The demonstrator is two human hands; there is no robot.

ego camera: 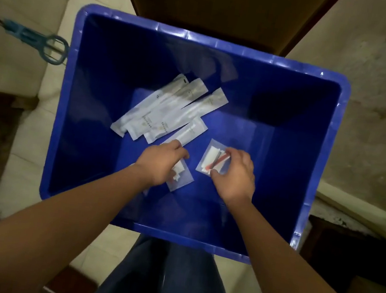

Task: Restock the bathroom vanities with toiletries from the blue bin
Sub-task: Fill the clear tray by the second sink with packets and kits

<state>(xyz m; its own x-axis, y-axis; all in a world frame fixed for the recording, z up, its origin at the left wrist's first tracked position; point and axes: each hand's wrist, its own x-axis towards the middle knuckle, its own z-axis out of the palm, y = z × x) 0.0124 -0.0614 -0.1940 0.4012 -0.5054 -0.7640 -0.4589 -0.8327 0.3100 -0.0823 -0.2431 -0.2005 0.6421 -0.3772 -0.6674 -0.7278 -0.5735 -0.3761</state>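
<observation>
Blue bin [337, 132]: long white packets [167, 110] loose on its bottom; your left hand [159, 164] pinches a clear sachet [182, 179]; your right hand [235, 174] pinches a red-item sachet [211, 157]; likely still picking; vanities unseen, delivery outstanding.

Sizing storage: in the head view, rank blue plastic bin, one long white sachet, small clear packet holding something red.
Blue plastic bin
Long white sachet
Small clear packet, pinched by the right hand

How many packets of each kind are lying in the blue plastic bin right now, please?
Long white paper sachets: 4
Small clear plastic pouches: 2
Total: 6
</observation>
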